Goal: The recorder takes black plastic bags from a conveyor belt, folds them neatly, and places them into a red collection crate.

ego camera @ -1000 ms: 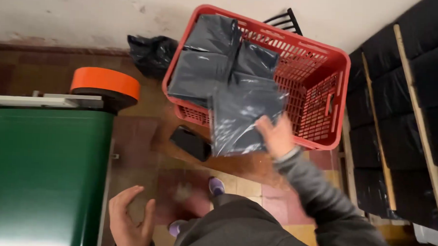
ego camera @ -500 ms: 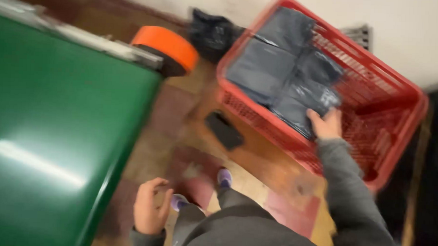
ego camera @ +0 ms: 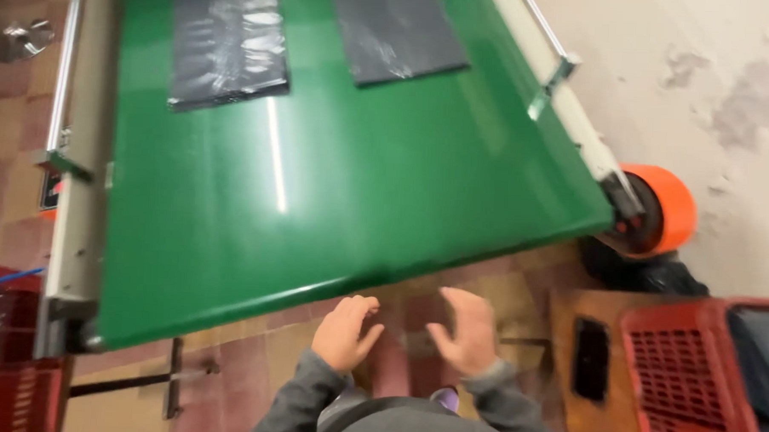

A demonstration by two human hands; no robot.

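Observation:
My left hand (ego camera: pixel 344 330) and my right hand (ego camera: pixel 466 330) hover side by side just below the near end of a green conveyor belt (ego camera: pixel 335 180). Both hold nothing, with fingers apart and slightly curled. Two dark grey plastic mailer bags lie flat on the belt farther up: one on the left (ego camera: pixel 228 42), one on the right (ego camera: pixel 397 29). A red plastic basket (ego camera: pixel 679 380) stands at the lower right with more dark bags (ego camera: pixel 758 365) inside; neither hand touches it.
An orange roller (ego camera: pixel 664 209) caps the belt's right corner near a pale wall. A black bag (ego camera: pixel 647 272) lies on the floor beneath it. Grey metal side rails (ego camera: pixel 74 197) frame the belt. Another red crate (ego camera: pixel 4 382) sits at the lower left on the tiled floor.
The view has swung from the red basket to the conveyor belt. My right hand has left the dark bags in the basket and now hovers, holding nothing, beside my left hand at the belt's end.

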